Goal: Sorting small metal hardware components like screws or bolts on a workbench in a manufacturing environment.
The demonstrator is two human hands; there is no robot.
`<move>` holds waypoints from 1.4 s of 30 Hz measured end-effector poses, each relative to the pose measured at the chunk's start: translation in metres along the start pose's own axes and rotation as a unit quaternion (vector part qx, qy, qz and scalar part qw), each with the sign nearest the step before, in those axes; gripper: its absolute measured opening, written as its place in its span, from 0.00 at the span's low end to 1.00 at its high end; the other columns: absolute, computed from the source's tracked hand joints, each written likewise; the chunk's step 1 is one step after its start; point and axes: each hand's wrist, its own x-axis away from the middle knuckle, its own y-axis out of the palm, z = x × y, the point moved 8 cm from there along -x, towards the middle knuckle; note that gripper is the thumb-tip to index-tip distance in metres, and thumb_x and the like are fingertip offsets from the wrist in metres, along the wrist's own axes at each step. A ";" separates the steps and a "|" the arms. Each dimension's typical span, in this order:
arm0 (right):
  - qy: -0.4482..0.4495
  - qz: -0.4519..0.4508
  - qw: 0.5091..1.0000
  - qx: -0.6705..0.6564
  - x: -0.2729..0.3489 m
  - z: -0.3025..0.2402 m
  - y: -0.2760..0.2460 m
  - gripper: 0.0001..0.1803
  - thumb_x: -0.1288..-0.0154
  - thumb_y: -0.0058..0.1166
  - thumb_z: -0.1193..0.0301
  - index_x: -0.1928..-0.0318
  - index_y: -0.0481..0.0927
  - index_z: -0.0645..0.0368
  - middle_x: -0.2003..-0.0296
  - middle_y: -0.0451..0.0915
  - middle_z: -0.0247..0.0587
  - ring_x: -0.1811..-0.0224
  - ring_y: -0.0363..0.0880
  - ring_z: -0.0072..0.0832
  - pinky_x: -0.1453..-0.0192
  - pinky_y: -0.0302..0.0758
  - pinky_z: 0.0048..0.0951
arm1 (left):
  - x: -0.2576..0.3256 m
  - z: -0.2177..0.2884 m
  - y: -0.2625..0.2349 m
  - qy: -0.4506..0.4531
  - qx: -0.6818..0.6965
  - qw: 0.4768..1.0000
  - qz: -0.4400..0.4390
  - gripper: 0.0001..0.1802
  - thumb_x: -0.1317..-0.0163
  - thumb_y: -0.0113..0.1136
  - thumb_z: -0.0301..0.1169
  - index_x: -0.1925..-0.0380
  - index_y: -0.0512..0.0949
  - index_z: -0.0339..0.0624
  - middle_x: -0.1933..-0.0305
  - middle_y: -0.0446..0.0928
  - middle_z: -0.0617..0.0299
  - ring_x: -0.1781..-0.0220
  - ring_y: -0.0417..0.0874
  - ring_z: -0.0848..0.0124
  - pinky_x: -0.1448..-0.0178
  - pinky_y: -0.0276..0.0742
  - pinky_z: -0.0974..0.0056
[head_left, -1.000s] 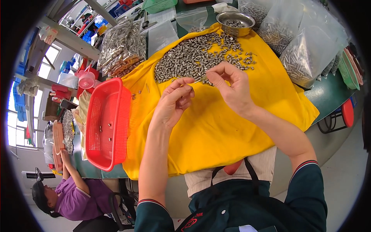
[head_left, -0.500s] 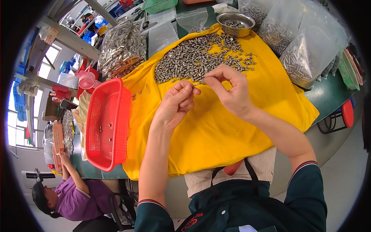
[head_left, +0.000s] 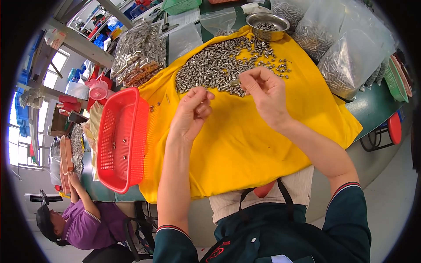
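Observation:
My left hand is closed above the yellow cloth, its thumb against the curled fingers; anything inside them is hidden. To its right, my right hand pinches a thin, pin-like metal piece between thumb and forefinger, pointing left. The two hands are apart. Behind them, a broad pile of small silver metal cylinders is spread over the cloth. At my left stands a red plastic basket with a few small metal parts on its bottom.
A steel bowl of metal parts sits behind the cloth. Clear bags of metal pieces stand at the right, with a green basket beside them. More bagged parts lie at the far left. A co-worker in purple sits at the left.
My hands have separated: the left has moved left, the right slightly right. The thin piece stays in my right fingers.

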 end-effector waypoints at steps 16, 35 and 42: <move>0.014 -0.021 0.999 0.034 0.000 0.004 0.007 0.05 0.43 0.54 0.72 0.72 0.77 0.61 0.79 0.74 0.26 0.78 0.65 0.11 0.75 0.64 0.16 | -0.012 0.036 -0.010 0.272 -0.694 0.641 0.183 0.07 0.52 0.61 0.30 0.76 0.78 0.38 0.85 0.73 0.56 0.83 0.72 0.60 0.75 0.67 0.62; -0.105 -0.046 0.990 0.088 0.006 -0.022 0.011 0.03 0.46 0.55 0.76 0.73 0.76 0.62 0.78 0.75 0.34 0.79 0.69 0.18 0.74 0.66 0.19 | 0.003 -0.003 0.017 0.005 -0.105 0.994 -0.033 0.04 0.45 0.59 0.26 0.72 0.74 0.43 0.78 0.67 0.75 0.82 0.58 0.87 0.77 0.53 0.79; -0.162 -0.063 0.976 0.132 0.009 -0.029 0.016 0.03 0.47 0.56 0.77 0.73 0.76 0.63 0.78 0.74 0.35 0.79 0.69 0.20 0.75 0.66 0.20 | 0.002 -0.002 0.014 0.021 -0.109 0.994 -0.009 0.03 0.45 0.58 0.26 0.71 0.73 0.42 0.76 0.69 0.73 0.81 0.58 0.86 0.77 0.53 0.79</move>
